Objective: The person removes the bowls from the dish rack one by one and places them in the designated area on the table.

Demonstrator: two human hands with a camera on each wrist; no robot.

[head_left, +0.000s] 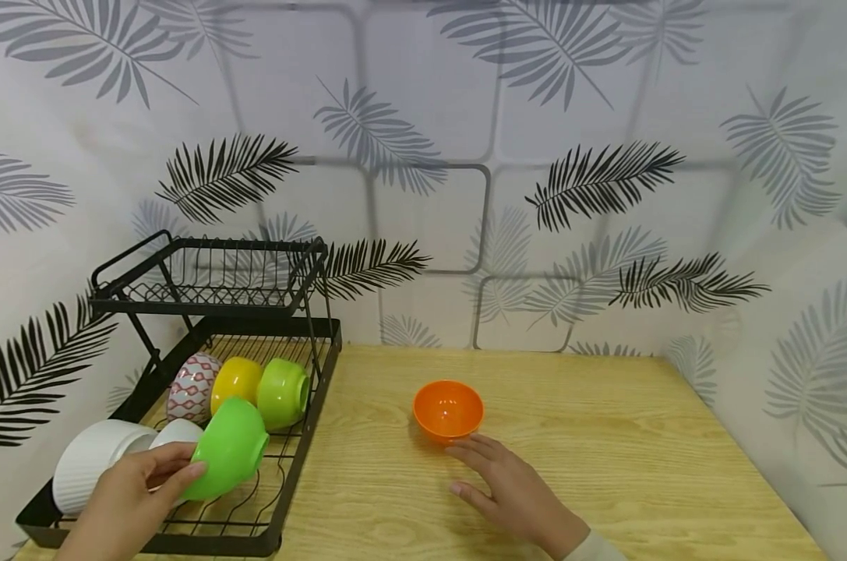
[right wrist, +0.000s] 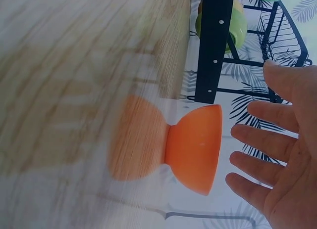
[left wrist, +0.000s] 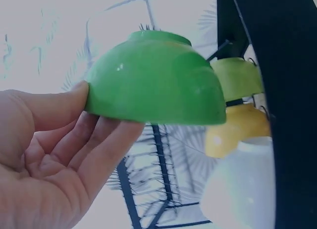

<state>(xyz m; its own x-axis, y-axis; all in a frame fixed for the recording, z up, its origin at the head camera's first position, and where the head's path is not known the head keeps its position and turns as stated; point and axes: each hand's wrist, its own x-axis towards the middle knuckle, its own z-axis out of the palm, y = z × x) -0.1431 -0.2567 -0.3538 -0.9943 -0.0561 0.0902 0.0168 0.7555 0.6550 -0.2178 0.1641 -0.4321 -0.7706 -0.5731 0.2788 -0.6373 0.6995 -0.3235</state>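
My left hand (head_left: 132,495) pinches the rim of a bright green bowl (head_left: 228,450), thumb on one side and fingers on the other. In the head view that bowl is tilted on its side over the front of the black dish rack (head_left: 274,514), its foot facing right. The left wrist view shows the green bowl (left wrist: 156,83) clear of the other bowls. An orange bowl (head_left: 449,411) stands upright on the wooden table. Just in front of it is my right hand (head_left: 510,487), fingers extended and holding nothing; the right wrist view shows them spread beside the orange bowl (right wrist: 195,149).
White bowls (head_left: 93,467) lean at the rack's front left. Behind them stand a red-patterned bowl (head_left: 194,387), a yellow bowl (head_left: 237,382) and a lime green bowl (head_left: 283,393). The rack's upper wire shelf (head_left: 213,273) overhangs its back part. A leaf-print wall covering (head_left: 423,218) borders the table.
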